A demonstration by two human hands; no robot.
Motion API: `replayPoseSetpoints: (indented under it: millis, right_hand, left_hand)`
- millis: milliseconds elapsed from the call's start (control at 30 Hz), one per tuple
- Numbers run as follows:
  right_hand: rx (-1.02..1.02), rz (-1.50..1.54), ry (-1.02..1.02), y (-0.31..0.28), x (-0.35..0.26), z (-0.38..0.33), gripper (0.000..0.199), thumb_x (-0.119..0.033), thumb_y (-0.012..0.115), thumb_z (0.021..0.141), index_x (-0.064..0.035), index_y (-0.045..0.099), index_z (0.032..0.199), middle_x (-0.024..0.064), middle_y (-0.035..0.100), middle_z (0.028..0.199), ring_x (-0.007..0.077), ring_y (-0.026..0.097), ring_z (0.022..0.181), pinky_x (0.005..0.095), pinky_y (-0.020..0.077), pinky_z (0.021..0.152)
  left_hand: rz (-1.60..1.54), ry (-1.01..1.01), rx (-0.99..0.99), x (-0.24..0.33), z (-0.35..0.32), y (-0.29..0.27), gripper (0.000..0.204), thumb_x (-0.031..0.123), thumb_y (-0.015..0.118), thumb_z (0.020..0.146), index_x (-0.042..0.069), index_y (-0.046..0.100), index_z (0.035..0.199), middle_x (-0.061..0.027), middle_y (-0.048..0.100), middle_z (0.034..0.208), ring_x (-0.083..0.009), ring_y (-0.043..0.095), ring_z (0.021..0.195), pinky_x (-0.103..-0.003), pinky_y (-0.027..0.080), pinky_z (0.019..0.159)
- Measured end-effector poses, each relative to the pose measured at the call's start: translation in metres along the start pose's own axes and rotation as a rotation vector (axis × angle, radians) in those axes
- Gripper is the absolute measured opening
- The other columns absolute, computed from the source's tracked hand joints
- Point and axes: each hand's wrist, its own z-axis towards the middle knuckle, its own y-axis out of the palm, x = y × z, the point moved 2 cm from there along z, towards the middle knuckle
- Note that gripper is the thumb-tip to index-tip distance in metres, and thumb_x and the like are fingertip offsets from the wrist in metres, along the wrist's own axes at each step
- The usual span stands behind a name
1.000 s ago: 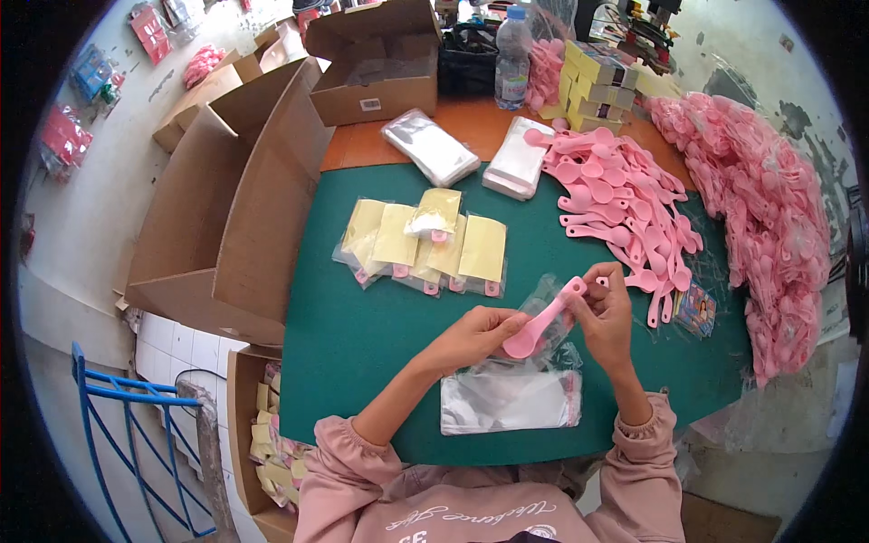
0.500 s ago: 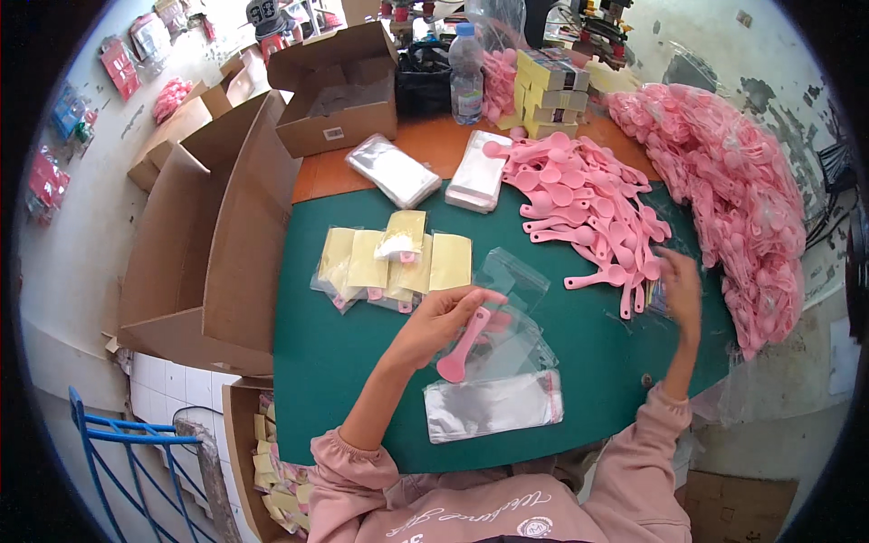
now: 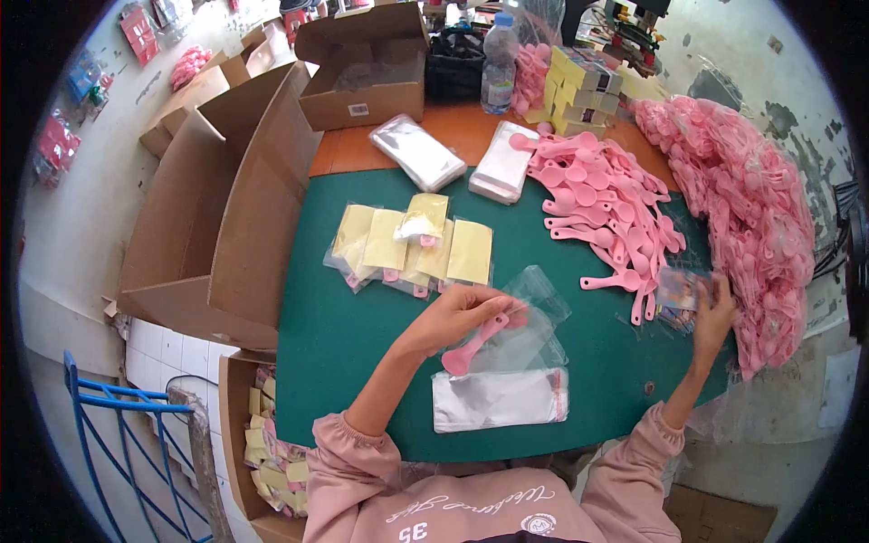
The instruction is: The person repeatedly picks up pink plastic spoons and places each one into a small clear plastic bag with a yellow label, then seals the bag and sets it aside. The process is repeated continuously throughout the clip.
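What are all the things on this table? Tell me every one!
Pink spoon: one, in the left hand, with a clear bag.
Small packets: a few, under the right hand.
Loose pink spoons: many, far right of the green mat.
Bagged spoons: big pink heap, right edge.
Yellow packs: several, mat centre.
Clear bag stack: one, near edge.
Cardboard boxes: several, brown, left.
Water bottle: one, far side.
Left hand: holding.
Right hand: reaching.
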Motion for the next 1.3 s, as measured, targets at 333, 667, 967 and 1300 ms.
replayPoseSetpoints:
  millis: [333, 667, 967, 1300]
  right_hand:
    - [-0.603, 0.480, -0.148, 0.073, -0.137, -0.059, 0.009, -0.005, 0.056, 0.083, -0.0027, 0.048, 0.086, 0.0009, 0.052, 0.073, 0.0041, 0.048, 0.063, 0.0184, 0.0395, 0.052]
    - [-0.389, 0.675, 0.046, 0.084, -0.120, -0.054, 0.011, -0.008, 0.055, 0.085, -0.0024, 0.045, 0.086, 0.0014, 0.052, 0.074, 0.0059, 0.050, 0.062, 0.0206, 0.0451, 0.046]
    - [-0.727, 0.534, -0.045, 0.083, -0.131, -0.058, 0.013, -0.006, 0.059, 0.081, -0.0015, 0.046, 0.082, 0.0016, 0.051, 0.070, 0.0049, 0.048, 0.065, 0.0202, 0.0413, 0.054]
    - [-1.136, 0.339, -0.289, 0.099, -0.141, -0.064, 0.018, -0.011, 0.064, 0.073, 0.0007, 0.050, 0.075, 0.0070, 0.051, 0.065, 0.0142, 0.048, 0.059, 0.0269, 0.0415, 0.055]
  left_hand:
    - [0.008, 0.066, -0.022, -0.001, 0.001, 0.009, 0.032, 0.024, 0.043, 0.092, -0.002, 0.060, 0.101, -0.0093, 0.064, 0.088, -0.0112, 0.060, 0.082, -0.021, 0.047, 0.071]
    - [-0.019, 0.045, -0.001, 0.003, -0.002, 0.013, 0.030, 0.024, 0.045, 0.092, -0.001, 0.061, 0.099, -0.0091, 0.064, 0.084, -0.0107, 0.060, 0.079, -0.021, 0.047, 0.068]
    - [0.165, 0.019, -0.003, -0.004, 0.001, 0.008, 0.029, 0.022, 0.046, 0.091, -0.002, 0.060, 0.097, -0.0045, 0.063, 0.083, -0.0056, 0.053, 0.077, -0.019, 0.044, 0.067]
    - [0.469, 0.080, 0.060, 0.002, -0.007, 0.025, 0.046, 0.019, 0.053, 0.087, 0.010, 0.037, 0.130, -0.0103, 0.066, 0.079, -0.0073, 0.056, 0.069, -0.025, 0.046, 0.065]
